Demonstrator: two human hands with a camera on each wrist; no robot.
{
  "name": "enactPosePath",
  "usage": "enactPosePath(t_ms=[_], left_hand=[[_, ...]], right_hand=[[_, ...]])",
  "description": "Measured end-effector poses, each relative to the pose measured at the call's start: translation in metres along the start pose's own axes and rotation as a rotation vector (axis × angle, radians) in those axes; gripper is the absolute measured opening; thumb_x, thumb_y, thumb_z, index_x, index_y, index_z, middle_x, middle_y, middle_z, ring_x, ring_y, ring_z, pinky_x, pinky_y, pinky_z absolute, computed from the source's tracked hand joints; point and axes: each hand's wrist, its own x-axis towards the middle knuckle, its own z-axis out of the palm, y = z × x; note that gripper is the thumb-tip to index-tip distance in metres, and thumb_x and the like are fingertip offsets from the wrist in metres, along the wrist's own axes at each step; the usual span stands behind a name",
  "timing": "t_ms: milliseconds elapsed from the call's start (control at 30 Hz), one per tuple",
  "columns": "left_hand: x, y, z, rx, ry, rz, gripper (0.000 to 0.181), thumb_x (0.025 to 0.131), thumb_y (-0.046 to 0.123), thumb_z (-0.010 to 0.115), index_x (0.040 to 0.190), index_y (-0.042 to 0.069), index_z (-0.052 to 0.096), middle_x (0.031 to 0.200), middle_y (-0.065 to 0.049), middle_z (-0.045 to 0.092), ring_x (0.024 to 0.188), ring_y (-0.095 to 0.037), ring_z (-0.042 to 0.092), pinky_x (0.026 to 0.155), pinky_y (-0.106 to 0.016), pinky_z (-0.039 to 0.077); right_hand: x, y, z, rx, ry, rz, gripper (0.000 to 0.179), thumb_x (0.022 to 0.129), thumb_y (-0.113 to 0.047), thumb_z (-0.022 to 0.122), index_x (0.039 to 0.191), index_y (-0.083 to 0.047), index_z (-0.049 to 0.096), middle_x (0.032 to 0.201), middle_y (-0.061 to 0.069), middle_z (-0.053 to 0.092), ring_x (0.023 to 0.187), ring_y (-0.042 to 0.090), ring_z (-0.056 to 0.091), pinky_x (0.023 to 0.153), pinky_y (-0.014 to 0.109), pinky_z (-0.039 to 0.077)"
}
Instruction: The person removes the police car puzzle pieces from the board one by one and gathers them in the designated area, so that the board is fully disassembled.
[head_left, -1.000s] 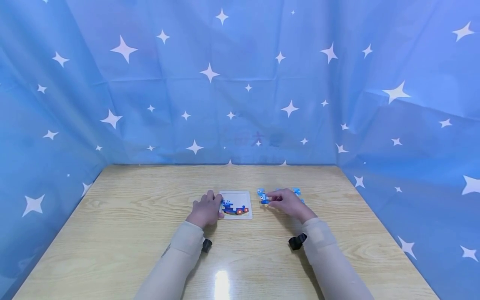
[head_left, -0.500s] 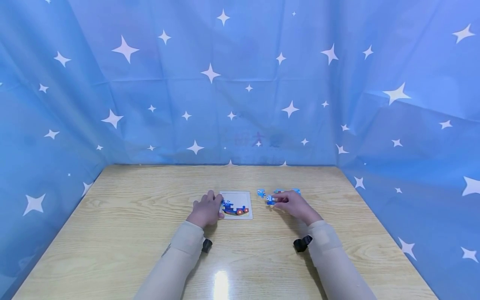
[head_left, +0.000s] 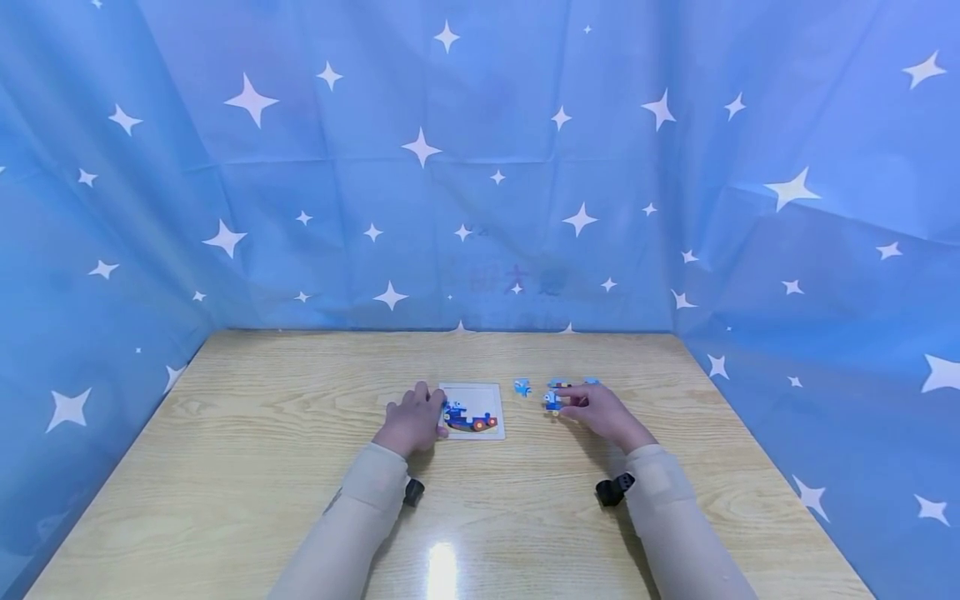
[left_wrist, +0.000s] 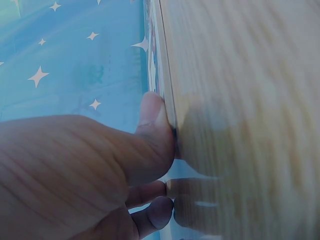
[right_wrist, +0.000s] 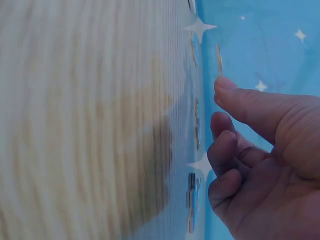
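Note:
In the head view a flat puzzle board with a pale border lies on the table, its lower part filled with pieces picturing a blue vehicle with red wheels. At the board's left edge is my left hand, index finger by the far corner and thumb by the near one; the left wrist view has the thumb bent against the edge. My right hand pinches a blue and white puzzle piece between thumb and fingers. In the right wrist view this piece appears edge-on, raised off the table.
A loose light-blue puzzle piece lies right of the board. More loose pieces lie behind the right hand, partly covered by it. The wooden table ends at a blue starry curtain at the back and sides.
My right hand has moved right with the pinched piece, away from the loose light-blue piece and the board. The left hand and the board have stayed in place.

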Motion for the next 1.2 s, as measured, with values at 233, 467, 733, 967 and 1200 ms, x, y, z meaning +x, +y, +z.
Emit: enactPosePath(t_ms=[233, 467, 733, 967, 1200], left_hand=[[-0.002, -0.001, 0.0, -0.002, 0.002, 0.004, 0.059, 0.097, 0.037, 0.067, 0.146, 0.01, 0.047, 0.125, -0.013, 0.045, 0.108, -0.028, 0.047, 0.093, -0.056, 0.042], [-0.002, 0.0, -0.002, -0.02, 0.0, 0.0, 0.059, 0.097, 0.036, 0.068, 0.146, 0.01, 0.048, 0.125, -0.013, 0.045, 0.108, -0.027, 0.046, 0.093, -0.056, 0.042], [-0.002, -0.001, -0.004, -0.044, -0.011, -0.003, 0.061, 0.097, 0.036, 0.068, 0.148, 0.011, 0.046, 0.13, -0.014, 0.044, 0.11, -0.028, 0.047, 0.092, -0.054, 0.042], [0.001, -0.002, -0.002, -0.044, -0.008, 0.007, 0.06, 0.097, 0.036, 0.067, 0.147, 0.011, 0.046, 0.127, -0.013, 0.044, 0.109, -0.027, 0.046, 0.091, -0.053, 0.041], [0.001, -0.004, -0.003, -0.074, -0.018, 0.0, 0.061, 0.096, 0.036, 0.068, 0.148, 0.011, 0.046, 0.13, -0.015, 0.043, 0.11, -0.028, 0.047, 0.091, -0.052, 0.041]], right_hand=[[-0.002, 0.004, -0.004, -0.011, 0.003, 0.025, 0.041, 0.099, -0.014, 0.067, 0.138, -0.004, 0.062, 0.098, 0.008, 0.06, 0.086, 0.021, 0.052, 0.071, 0.035, 0.044], [-0.004, 0.009, -0.006, -0.027, 0.002, 0.027, 0.041, 0.099, -0.011, 0.066, 0.138, 0.0, 0.06, 0.097, 0.008, 0.061, 0.085, 0.021, 0.053, 0.071, 0.036, 0.044], [-0.004, 0.01, -0.006, -0.055, -0.003, 0.023, 0.04, 0.099, -0.007, 0.065, 0.138, 0.001, 0.06, 0.097, 0.008, 0.062, 0.084, 0.02, 0.054, 0.071, 0.035, 0.045], [-0.005, 0.009, -0.006, -0.079, -0.013, 0.033, 0.04, 0.099, -0.005, 0.065, 0.137, 0.002, 0.06, 0.091, 0.008, 0.059, 0.08, 0.02, 0.05, 0.066, 0.035, 0.042], [-0.002, 0.011, -0.007, -0.076, -0.005, 0.043, 0.042, 0.098, -0.003, 0.065, 0.14, 0.0, 0.059, 0.089, 0.008, 0.056, 0.077, 0.021, 0.047, 0.064, 0.035, 0.04]])
